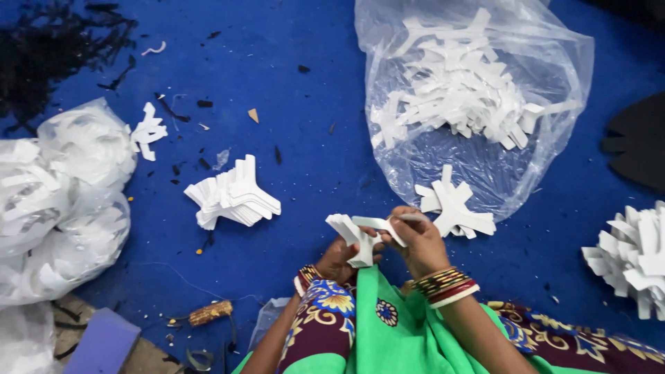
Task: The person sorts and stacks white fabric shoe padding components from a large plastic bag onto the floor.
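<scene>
Head view: both hands worked low centre over a blue floor covering [291, 62], just above the person's green and patterned lap. Left hand [337, 260] was closed around a small stack of white Y-shaped cut pieces [353, 235], gripping it from below, fingers mostly hidden under the stack. Right hand [421, 242] was curled shut, pinching one arm of a single white piece [377, 223] that touched the top of the stack. Bangles sat on both wrists.

Just beyond the right hand lay a loose heap of white pieces [454, 208], at the mouth of a clear plastic bag [554, 62] holding many more. Up and left of the left hand sat a neat fanned stack of the same pieces [232, 194], apart from the hands. Far left of the hands were bundles of white offcuts in plastic [62, 201]; far right, another white pile [634, 256] at the frame edge. Dark scraps were scattered well beyond the hands, top left. A small corn-cob-like object [211, 312] lay near the left elbow.

Step in hand, as a judgement: stacking and aligning, with the right hand laying one piece onto the held stack. Next move likely calls for squaring the arms of that piece to the stack, keeping the left grip firm so the pile doesn't fan, then a short reach to the near heap for another piece. Exact count in the stack couldn't be told
</scene>
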